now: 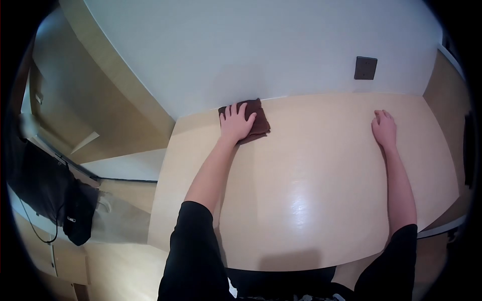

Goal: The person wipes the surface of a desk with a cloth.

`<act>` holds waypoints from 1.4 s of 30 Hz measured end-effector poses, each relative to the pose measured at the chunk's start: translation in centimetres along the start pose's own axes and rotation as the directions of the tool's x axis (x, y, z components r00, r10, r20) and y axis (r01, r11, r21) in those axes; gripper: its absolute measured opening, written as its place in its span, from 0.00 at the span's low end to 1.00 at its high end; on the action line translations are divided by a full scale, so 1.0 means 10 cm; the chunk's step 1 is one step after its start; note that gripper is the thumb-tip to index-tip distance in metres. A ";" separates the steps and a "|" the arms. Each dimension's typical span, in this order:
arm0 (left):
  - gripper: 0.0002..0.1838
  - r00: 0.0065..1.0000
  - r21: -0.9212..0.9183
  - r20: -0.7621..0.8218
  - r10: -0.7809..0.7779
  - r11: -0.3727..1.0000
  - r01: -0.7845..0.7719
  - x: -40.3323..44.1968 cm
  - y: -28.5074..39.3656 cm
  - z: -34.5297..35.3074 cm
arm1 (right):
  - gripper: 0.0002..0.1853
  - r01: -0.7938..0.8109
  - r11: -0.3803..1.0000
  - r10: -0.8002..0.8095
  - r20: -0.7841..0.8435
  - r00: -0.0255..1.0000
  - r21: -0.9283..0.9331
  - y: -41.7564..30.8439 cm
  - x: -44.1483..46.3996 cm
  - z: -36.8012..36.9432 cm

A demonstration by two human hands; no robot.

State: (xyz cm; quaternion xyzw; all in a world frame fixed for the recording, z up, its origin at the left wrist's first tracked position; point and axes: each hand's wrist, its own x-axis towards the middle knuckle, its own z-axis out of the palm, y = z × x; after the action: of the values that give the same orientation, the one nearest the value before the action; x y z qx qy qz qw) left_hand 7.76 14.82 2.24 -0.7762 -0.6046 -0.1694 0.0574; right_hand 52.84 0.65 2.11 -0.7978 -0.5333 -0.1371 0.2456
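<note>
My left hand [237,124] lies flat with spread fingers on a folded dark brown cloth [261,120], pressing it against the tabletop. The cloth sits by the table's back edge, close to the wall, and part of it is hidden under the palm. Over on the right, my right hand [384,128] rests on the light wood table [311,165]. Its fingers are loosely curled in and together, and I see nothing held in them.
A pale wall [291,50] rises directly behind the table and carries a dark socket plate [365,68]. Wooden panels flank both sides. At the lower left are a black bag [75,210] and a thin cable [37,233]. Light glares off the tabletop's middle.
</note>
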 end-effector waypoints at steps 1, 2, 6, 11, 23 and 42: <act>0.33 1.000 -0.007 -0.005 0.002 1.000 -0.002 0.03 0.01 0.00 | 0.17 0.001 1.000 -0.001 -0.006 1.000 -0.006 0.00 -0.01 -0.01; 0.33 1.000 -0.012 -0.009 -0.001 1.000 0.001 0.04 0.00 0.00 | 0.17 -0.001 1.000 0.001 -0.008 1.000 -0.005 -0.01 -0.01 -0.01; 0.31 0.999 -0.047 -0.049 0.015 0.999 -0.017 -0.01 -0.04 -0.02 | 0.16 -0.014 1.000 0.014 0.005 1.000 0.007 -0.04 -0.02 -0.03; 0.29 0.995 -0.055 -0.093 0.028 0.998 -0.033 -0.04 -0.01 -0.02 | 0.17 -0.027 0.999 0.026 0.024 0.999 0.037 -0.08 -0.02 -0.10; 0.22 0.974 0.032 -0.227 0.002 0.999 0.006 -0.56 0.14 -0.15 | 0.16 -0.023 0.998 0.023 -0.001 1.000 0.062 -0.05 0.02 -0.05; 0.40 0.934 -0.049 0.316 0.170 0.985 -0.162 -3.34 -0.12 -1.71 | 0.18 0.038 0.996 -0.045 0.092 0.995 0.076 0.26 0.23 0.29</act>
State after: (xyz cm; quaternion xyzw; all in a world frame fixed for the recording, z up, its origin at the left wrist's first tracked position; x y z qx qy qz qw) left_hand -3.73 -20.56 7.02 -0.8422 -0.5362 -0.0432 -0.0357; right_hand 55.99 3.21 0.12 -0.7824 -0.5654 -0.0849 0.2470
